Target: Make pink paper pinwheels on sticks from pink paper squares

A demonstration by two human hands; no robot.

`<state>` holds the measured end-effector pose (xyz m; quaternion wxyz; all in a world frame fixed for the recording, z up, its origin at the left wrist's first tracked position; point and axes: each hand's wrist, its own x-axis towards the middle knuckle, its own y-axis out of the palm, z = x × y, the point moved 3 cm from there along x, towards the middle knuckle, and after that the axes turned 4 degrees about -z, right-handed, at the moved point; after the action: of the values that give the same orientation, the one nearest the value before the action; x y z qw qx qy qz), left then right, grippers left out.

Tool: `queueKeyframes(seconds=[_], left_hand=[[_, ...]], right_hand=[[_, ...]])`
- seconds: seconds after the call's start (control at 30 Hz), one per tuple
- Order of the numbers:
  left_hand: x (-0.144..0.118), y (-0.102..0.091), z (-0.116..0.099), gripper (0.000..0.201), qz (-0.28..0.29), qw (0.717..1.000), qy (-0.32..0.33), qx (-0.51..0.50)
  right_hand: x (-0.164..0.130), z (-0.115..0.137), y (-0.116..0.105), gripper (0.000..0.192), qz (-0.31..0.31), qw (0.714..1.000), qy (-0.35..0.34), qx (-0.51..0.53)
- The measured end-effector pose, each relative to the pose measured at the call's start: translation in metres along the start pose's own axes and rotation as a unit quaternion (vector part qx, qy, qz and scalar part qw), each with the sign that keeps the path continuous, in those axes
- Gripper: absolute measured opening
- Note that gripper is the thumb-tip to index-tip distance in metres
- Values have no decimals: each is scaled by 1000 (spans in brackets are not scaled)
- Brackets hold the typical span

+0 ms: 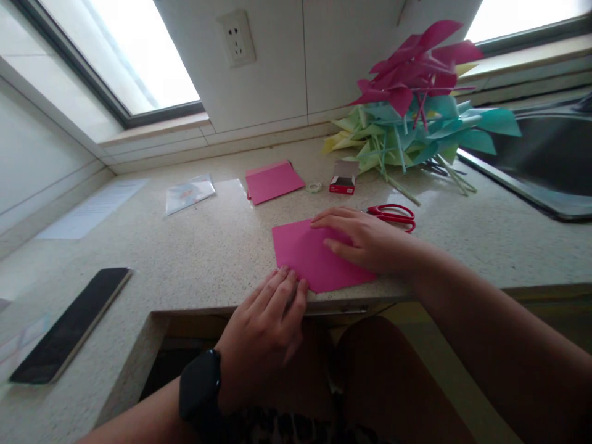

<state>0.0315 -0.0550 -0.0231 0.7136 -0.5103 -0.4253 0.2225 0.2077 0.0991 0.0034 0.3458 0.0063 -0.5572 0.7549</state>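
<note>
A pink sheet of paper (pixel 308 256) lies flat near the front edge of the speckled counter (pixel 208 246). My right hand (pixel 365 240) rests flat on the sheet's right part, fingers spread and pointing left. My left hand (pixel 268 320), with a black watch on the wrist, presses its fingertips on the sheet's near left corner at the counter edge. Neither hand grips anything.
Red scissors (pixel 393 214) lie just behind my right hand. Further back are a pink paper stack (pixel 272 180), a tape roll (pixel 314 187), a small red box (pixel 343 179) and a heap of paper pinwheels (pixel 411 111). A phone (pixel 71 324) lies left; a sink (pixel 546 160) is right.
</note>
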Motion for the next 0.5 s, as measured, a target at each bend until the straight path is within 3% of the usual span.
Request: queueKeyframes(seconds=[0.27, 0.5], left_hand=[[2, -5, 13, 46, 13, 999, 11, -29], [2, -1, 24, 43, -14, 998, 37, -43]], right_hand=[[3, -10, -1, 31, -40, 999, -8, 9], [9, -19, -5, 26, -140, 990, -1, 15]])
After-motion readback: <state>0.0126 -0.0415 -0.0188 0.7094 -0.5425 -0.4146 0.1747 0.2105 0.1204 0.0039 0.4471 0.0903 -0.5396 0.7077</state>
